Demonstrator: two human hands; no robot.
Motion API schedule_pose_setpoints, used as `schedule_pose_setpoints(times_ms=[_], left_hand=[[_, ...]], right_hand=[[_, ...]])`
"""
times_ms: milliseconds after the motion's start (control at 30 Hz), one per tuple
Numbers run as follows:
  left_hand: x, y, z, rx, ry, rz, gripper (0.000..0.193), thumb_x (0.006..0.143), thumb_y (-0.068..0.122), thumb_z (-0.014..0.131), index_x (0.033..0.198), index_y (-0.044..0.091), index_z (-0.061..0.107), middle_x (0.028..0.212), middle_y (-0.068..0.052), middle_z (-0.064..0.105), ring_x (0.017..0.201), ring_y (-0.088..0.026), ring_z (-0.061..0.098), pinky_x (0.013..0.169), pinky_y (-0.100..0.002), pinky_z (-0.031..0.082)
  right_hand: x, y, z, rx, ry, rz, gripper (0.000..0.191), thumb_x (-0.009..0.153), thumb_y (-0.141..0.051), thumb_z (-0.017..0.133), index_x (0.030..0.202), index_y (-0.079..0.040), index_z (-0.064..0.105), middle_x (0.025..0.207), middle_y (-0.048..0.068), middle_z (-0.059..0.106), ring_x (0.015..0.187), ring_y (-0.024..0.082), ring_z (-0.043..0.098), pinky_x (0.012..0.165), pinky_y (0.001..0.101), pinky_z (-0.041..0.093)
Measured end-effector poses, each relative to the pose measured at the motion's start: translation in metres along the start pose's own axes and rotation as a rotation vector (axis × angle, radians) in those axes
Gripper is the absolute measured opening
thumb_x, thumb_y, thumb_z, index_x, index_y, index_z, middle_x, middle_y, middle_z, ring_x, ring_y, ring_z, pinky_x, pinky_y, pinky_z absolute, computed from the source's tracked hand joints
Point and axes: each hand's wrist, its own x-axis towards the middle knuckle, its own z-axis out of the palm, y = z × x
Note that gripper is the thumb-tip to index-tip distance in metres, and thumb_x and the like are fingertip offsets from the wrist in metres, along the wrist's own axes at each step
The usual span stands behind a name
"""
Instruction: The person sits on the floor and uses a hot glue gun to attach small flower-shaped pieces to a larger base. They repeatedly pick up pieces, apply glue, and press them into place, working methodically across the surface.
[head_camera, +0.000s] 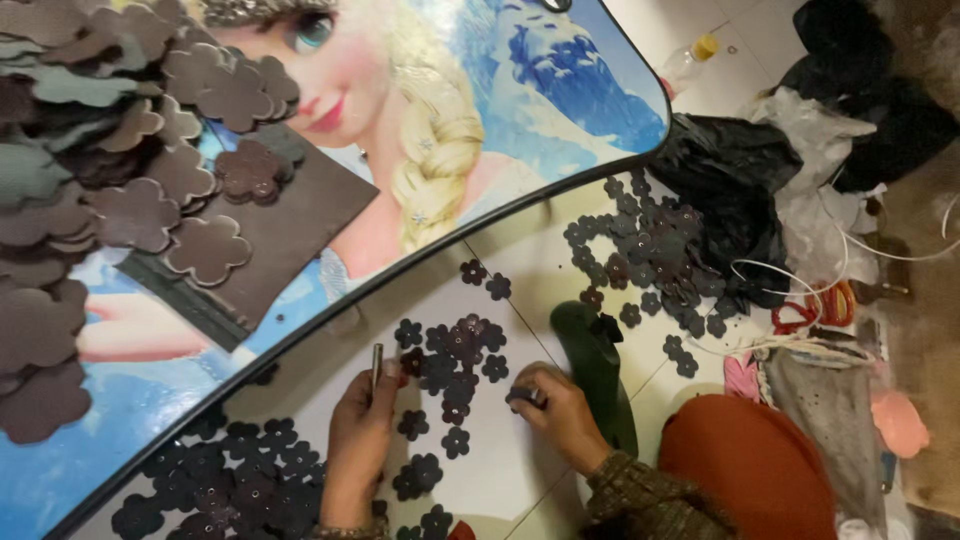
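Observation:
My left hand (358, 440) rests on the white tiled floor (500, 470) and grips a thin metal rod (376, 364) upright between its fingers. My right hand (560, 412) pinches a small dark flower-shaped cutout (522, 396) just above the floor. Between the two hands lies a cluster of small dark flower cutouts (455, 360). More of them are heaped by my left wrist (240, 480) and further off at the right (650, 250).
A low table (480, 150) with a cartoon picture carries large brown flower cutouts (120, 190) and a brown sheet (290, 230). A dark green sandal (590, 350), black plastic bag (730, 180), white cable (790, 280), plastic bottle (690, 60) and orange cloth (750, 470) lie at the right.

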Motion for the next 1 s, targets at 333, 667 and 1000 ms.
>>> schedule_pose_setpoints(times_ms=[333,667,1000], left_hand=[[0.005,-0.012,0.001,0.041,0.006,-0.024,0.048,0.097,0.048,0.060,0.094,0.003,0.076,0.065,0.000,0.051,0.062,-0.012,0.041,0.058,-0.029,0.032],[0.004,-0.014,-0.004,-0.044,-0.002,0.015,0.044,0.096,0.046,0.060,0.096,0.005,0.076,0.070,0.001,0.060,0.065,-0.010,0.046,0.060,-0.027,0.037],[0.004,-0.015,-0.005,-0.039,0.023,0.057,0.042,0.099,0.044,0.061,0.093,0.004,0.075,0.067,0.002,0.048,0.064,-0.010,0.040,0.058,-0.027,0.031]], right_hand=[[-0.009,0.005,0.005,-0.232,0.077,-0.238,0.007,0.084,-0.005,0.075,0.090,-0.003,0.071,0.093,0.009,0.071,0.088,0.025,0.070,0.079,0.0342,0.057],[0.070,-0.013,-0.020,-0.422,-0.097,-0.094,0.017,0.096,-0.021,0.066,0.097,-0.005,0.072,0.094,0.015,0.069,0.090,0.032,0.067,0.083,0.0403,0.053],[0.100,0.014,0.000,-0.419,0.156,-0.326,0.015,0.088,-0.006,0.067,0.101,-0.002,0.073,0.101,0.016,0.070,0.101,0.036,0.064,0.090,0.0438,0.052]])
